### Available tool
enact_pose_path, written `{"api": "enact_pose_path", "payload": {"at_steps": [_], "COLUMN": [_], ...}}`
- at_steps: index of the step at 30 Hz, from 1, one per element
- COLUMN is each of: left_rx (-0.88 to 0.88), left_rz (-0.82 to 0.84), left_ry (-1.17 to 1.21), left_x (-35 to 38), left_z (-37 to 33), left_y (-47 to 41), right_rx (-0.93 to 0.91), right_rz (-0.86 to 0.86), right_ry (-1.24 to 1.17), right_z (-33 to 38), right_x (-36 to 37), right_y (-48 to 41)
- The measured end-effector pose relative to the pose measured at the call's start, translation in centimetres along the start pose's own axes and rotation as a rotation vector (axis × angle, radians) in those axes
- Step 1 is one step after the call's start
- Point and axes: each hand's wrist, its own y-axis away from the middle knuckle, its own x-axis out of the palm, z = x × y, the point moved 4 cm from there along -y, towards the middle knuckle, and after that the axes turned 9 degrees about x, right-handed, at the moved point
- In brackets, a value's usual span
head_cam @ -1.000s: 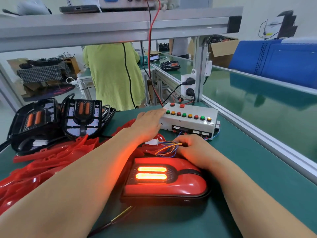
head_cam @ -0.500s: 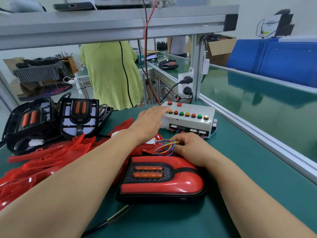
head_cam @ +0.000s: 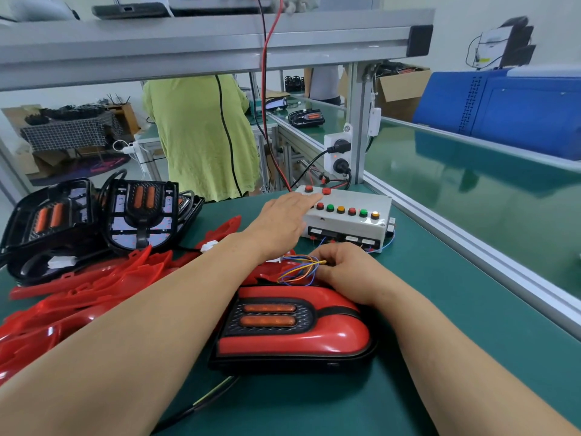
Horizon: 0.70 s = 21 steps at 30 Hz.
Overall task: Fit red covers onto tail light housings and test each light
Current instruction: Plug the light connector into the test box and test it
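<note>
The red-covered tail light (head_cam: 295, 336) lies unlit on the green counter (head_cam: 446, 316), fingers of the right hand (head_cam: 345, 273) pinching its coloured wires (head_cam: 298, 268), the left hand (head_cam: 279, 226) with fingers straight on the test box (head_cam: 352, 226) buttons, labels too small to read.

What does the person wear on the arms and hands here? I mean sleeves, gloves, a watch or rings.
Nothing worn shows. The left hand and the right hand are gloveless, with no ring on the fingers in view. No watch or bracelet shows. The left forearm and the right forearm are bare down to the picture's edge; no sleeve is visible.
</note>
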Motion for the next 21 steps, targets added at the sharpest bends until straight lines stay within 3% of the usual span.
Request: {"api": "enact_pose_path", "payload": {"at_steps": [21], "left_rx": [-0.005], "left_rz": [-0.001], "left_ry": [-0.103], "left_x": [0.00], "left_z": [0.08], "left_y": [-0.29], "right_rx": [-0.024], "right_rz": [-0.041], "right_ry": [0.020], "right_z": [0.06], "right_x": [0.06], "right_y": [-0.11]}}
